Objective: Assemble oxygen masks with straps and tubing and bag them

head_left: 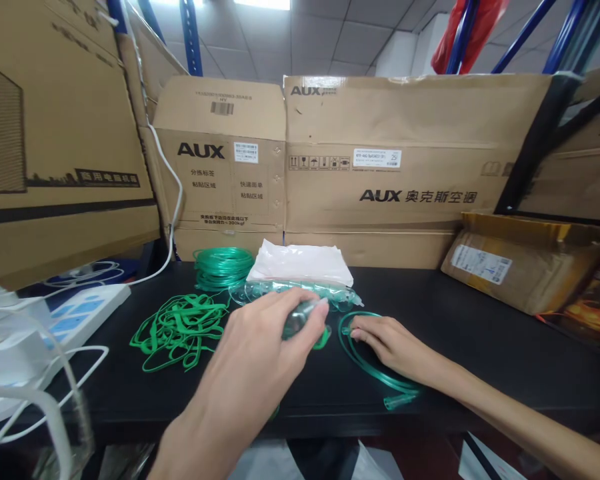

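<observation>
My left hand [267, 350] is closed around a clear, dark-greenish plastic piece [300, 317], mostly covered by the fingers. Just beneath it shows a bit of bright green strap [323, 339]; I cannot tell whether the two are joined. To the right, my right hand [387, 343] pinches one end of a translucent green tube [363, 363] low over the black table. The tube curves round in a loop, and its other end, a flared connector [399, 401], lies near the front edge.
A tangle of green elastic cord [183, 327] lies at left, with coiled green tubing [224, 267] behind. Clear green plastic parts [275, 289] sit before a white packet [300, 263]. A power strip [87, 313] with cables is far left; cardboard boxes [410, 160] line the back.
</observation>
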A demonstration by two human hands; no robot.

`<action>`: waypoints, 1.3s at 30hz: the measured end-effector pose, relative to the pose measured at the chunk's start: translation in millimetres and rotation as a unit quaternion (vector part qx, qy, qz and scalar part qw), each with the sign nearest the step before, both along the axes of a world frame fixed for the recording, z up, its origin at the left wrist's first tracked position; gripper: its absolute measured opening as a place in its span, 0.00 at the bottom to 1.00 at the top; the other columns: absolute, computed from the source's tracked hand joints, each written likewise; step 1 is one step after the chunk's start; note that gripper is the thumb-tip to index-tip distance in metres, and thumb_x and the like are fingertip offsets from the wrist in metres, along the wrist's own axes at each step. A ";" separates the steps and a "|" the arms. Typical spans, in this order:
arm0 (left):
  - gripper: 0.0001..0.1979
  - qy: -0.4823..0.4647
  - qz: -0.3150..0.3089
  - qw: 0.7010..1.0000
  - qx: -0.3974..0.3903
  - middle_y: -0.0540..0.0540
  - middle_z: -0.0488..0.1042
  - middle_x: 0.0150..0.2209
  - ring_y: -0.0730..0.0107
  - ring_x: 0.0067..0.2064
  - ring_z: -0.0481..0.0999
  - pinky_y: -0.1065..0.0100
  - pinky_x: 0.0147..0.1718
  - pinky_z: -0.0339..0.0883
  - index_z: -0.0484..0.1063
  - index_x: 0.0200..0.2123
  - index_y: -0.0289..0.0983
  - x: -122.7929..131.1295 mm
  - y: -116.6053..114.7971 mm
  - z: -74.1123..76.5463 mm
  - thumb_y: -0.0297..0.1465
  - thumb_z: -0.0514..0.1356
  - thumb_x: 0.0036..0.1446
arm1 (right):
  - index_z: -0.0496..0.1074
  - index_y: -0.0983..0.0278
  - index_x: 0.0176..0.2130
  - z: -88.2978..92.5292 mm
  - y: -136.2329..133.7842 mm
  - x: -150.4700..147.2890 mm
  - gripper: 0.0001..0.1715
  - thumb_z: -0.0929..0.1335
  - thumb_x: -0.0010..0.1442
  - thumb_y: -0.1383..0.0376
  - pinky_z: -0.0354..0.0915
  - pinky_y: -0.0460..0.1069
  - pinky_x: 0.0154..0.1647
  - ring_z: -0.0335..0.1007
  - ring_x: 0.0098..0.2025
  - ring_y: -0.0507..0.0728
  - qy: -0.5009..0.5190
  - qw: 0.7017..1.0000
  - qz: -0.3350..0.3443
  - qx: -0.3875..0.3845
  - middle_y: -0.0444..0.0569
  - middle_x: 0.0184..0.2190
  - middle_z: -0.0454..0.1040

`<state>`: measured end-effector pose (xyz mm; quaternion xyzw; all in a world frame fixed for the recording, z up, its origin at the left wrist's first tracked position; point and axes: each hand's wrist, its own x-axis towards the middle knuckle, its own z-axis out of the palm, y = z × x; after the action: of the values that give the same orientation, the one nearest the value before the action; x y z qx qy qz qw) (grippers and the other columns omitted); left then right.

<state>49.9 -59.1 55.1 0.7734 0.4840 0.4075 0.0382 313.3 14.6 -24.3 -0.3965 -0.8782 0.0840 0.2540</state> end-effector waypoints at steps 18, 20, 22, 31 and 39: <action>0.12 0.034 -0.054 0.998 0.011 0.46 0.75 0.53 0.60 0.55 0.72 0.57 0.55 0.63 0.73 0.51 0.42 16.8 46.3 -46.7 0.33 0.52 0.72 | 0.72 0.61 0.39 7.8 -3.5 -3.2 0.17 0.62 0.72 0.54 0.64 0.49 0.45 0.71 0.39 0.55 0.069 0.997 -0.016 0.012 0.45 0.36 0.74; 0.11 0.046 -0.087 0.995 0.033 0.46 0.76 0.48 0.61 0.51 0.72 0.58 0.54 0.63 0.74 0.46 0.40 24.5 37.0 -42.3 0.32 0.51 0.72 | 0.72 0.61 0.37 10.1 -2.5 -4.2 0.18 0.62 0.73 0.54 0.64 0.49 0.44 0.71 0.39 0.55 0.083 0.996 -0.025 0.011 0.45 0.35 0.73; 0.12 0.067 -0.135 0.988 0.028 0.47 0.77 0.44 0.61 0.48 0.72 0.58 0.53 0.63 0.75 0.41 0.39 36.5 25.7 -44.4 0.33 0.51 0.72 | 0.72 0.62 0.35 12.7 -1.1 -4.3 0.20 0.61 0.73 0.54 0.65 0.49 0.44 0.71 0.38 0.55 0.096 0.995 -0.039 0.012 0.45 0.34 0.73; 0.09 0.170 -0.240 0.956 0.022 0.46 0.75 0.45 0.57 0.48 0.75 0.55 0.50 0.70 0.71 0.46 0.40 87.6 11.8 -99.5 0.37 0.60 0.67 | 0.75 0.59 0.43 31.8 -3.1 32.2 0.13 0.63 0.71 0.59 0.66 0.53 0.52 0.71 0.48 0.59 -0.042 0.999 -0.015 0.023 0.50 0.45 0.75; 0.12 0.170 -0.205 0.964 -0.017 0.44 0.73 0.47 0.55 0.49 0.74 0.56 0.47 0.73 0.70 0.52 0.38 85.1 11.6 -89.4 0.33 0.59 0.68 | 0.74 0.63 0.45 10.2 -9.1 81.4 0.27 0.67 0.63 0.44 0.66 0.52 0.34 0.73 0.31 0.59 -0.124 0.953 -0.272 -0.049 0.50 0.31 0.75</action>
<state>135.1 -47.4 -34.4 0.9133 0.3217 0.2447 0.0511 394.8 5.5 -14.1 -0.6395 -0.7566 0.0048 0.1363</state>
